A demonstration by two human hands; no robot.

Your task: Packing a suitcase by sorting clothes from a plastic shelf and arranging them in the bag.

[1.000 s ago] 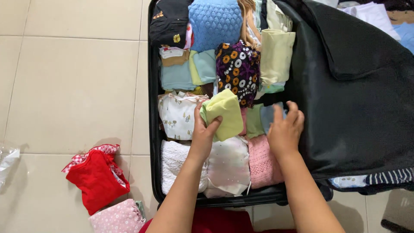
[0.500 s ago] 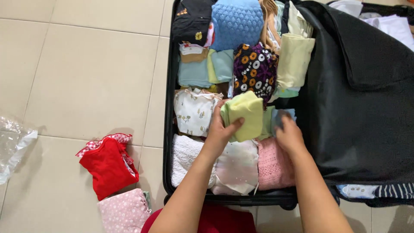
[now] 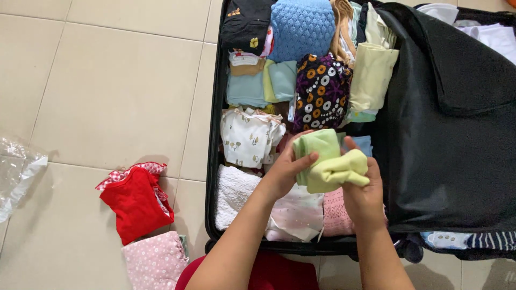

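An open black suitcase (image 3: 210, 161) lies on the tiled floor, packed with several folded clothes. Over its middle, my left hand (image 3: 287, 169) grips a folded green garment (image 3: 318, 147) from the left side. My right hand (image 3: 363, 188) holds a yellow folded garment (image 3: 338, 171) pressed against the green one, just above a pink knitted piece (image 3: 334, 207). A white patterned garment (image 3: 248, 137) lies to the left of my hands, a dark floral one (image 3: 321, 91) behind them.
A red garment (image 3: 137, 198) and a pink dotted one (image 3: 155, 262) lie on the floor left of the suitcase. Clear plastic wrap (image 3: 16, 172) sits at the far left. The black suitcase lid flap (image 3: 451, 123) covers the right half.
My right hand has come out of the gap beside the pink piece with the yellow garment and lifted it. My left hand has shifted its green garment slightly right.
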